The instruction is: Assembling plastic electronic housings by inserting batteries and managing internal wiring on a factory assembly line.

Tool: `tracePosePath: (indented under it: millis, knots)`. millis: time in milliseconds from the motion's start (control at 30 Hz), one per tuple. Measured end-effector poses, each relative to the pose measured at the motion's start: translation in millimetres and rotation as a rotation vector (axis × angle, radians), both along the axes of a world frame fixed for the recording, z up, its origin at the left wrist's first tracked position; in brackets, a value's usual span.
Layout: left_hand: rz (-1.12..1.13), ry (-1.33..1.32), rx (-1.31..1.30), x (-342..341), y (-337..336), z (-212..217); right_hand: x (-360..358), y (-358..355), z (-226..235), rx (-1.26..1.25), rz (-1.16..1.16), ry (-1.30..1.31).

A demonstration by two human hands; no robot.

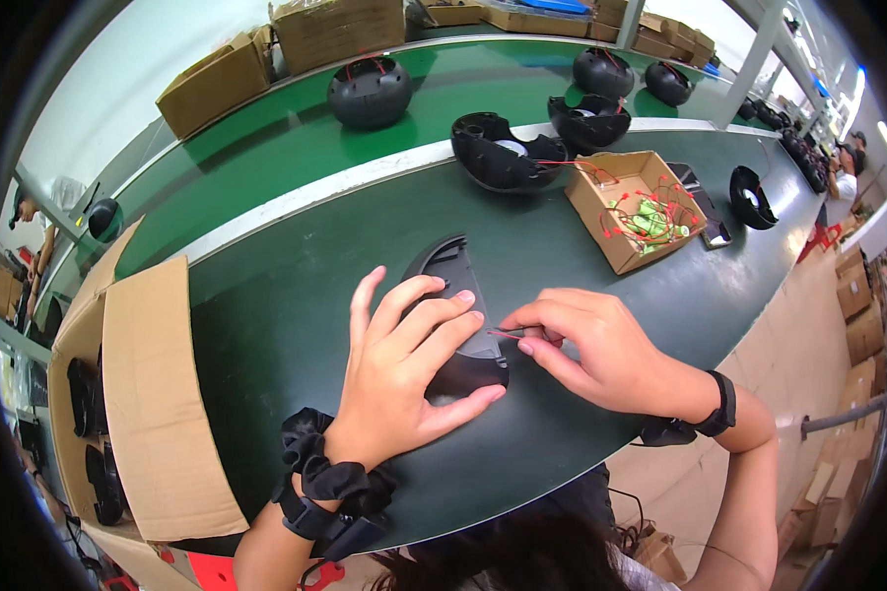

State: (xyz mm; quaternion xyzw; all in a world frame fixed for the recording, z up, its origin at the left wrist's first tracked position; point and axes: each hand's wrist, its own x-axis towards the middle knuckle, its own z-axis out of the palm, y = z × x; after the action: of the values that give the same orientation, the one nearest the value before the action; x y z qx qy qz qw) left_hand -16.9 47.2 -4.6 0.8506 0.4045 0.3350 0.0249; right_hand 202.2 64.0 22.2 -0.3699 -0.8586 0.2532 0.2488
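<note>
Black plastic, a curved shell (452, 264) lies on the green counter (276, 330) in front of the person, its flat side facing right. The left hand (394, 360) is laid over it, fingers spread and resting on the shell rather than closed around it, the thumb reaching its near end. The right hand (601, 345) is just beside the flat side, its fingers closed in a pinch on a thin red wire (508, 336) and what looks like a slim dark tool (534, 332). The step in hand seems to be working the wire at the shell's edge; the next move appears to call for a firm left hand, and a light, exact pinch that does not nick or tug the wire. Much is hard to make out: the left fingers cover the middle of the shell, the right fingers hide most of the tool, and whether the wire is fixed to the shell cannot be told. Farther off, a small carton (611, 248) holds tangled red leads (650, 219). At left, a larger carton (163, 394) holds dark parts (87, 394), partly hidden by its flap.
</note>
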Motion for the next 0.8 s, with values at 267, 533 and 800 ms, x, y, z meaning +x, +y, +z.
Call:
tracePosePath:
  millis: [267,533,800]
  knots:
    - [-0.156,-0.144,-0.035,9.7,11.8,0.8,6.0,19.8,11.1,0.318,0.123,-0.128]
    - [-0.137,-0.144,-0.032,11.3,10.8,-0.1,-1.3,25.2,5.2,-0.143,0.069,0.035]
    - [-0.132,-0.148,-0.030,9.3,10.5,-5.7,2.4,10.3,17.0,-0.025,0.098,-0.136]
